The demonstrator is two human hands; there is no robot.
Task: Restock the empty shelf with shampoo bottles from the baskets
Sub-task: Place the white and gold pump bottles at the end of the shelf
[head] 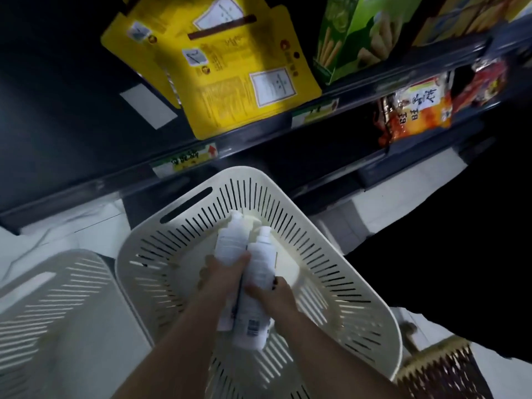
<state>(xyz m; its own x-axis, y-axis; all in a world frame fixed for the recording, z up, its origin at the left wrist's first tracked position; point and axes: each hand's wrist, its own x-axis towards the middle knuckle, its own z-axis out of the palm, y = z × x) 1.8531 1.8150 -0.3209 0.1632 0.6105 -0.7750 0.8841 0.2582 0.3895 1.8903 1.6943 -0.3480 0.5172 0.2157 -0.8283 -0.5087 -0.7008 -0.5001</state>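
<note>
left bottle (229,249): lower body hidden behind left hand (223,272); label print too blurred to read.
right bottle (257,286): base partly covered by right hand (280,295).
second basket (57,306): cut off by left edge, motion-blurred.
shelf tag (187,161): text unreadable.
woven item (443,370): cropped at the bottom edge, possibly another basket.

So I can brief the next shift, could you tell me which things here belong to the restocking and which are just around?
Job: two white shampoo bottles, left hand, right hand, slotted basket, second basket.
Around: yellow packets, green box, noodle packs.
</note>
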